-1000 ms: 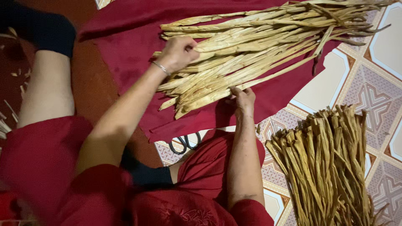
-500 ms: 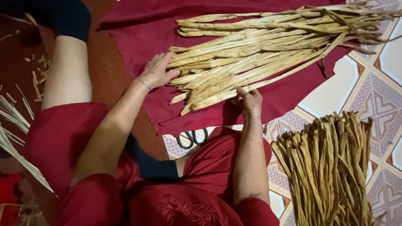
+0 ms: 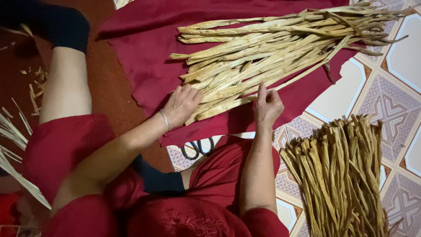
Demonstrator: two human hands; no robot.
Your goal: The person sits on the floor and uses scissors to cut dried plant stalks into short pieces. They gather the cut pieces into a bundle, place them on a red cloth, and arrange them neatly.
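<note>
Both my hands, left (image 3: pixel 183 104) and right (image 3: pixel 267 105), rested loosely open-fingered on the stalks (image 3: pixel 263 52) atop the cloth (image 3: pixel 140 48), barely started, second bundle (image 3: pixel 342 175) untouched.

— What are you working with there?

— A loose sheaf of long, pale yellow dried leaf strips (image 3: pixel 272 57). It's lying flat on the dark red cloth (image 3: pixel 140 48) in front of me, fanning out up and to the right.

— How are the strips sitting?

— Their blunt, cut ends are pointing toward me, unevenly stepped; the thin tips are trailing off past the cloth's edge. My left hand (image 3: pixel 182 105) is resting on the near ends, and my right hand (image 3: pixel 267 105) is touching a lower strip.
</note>
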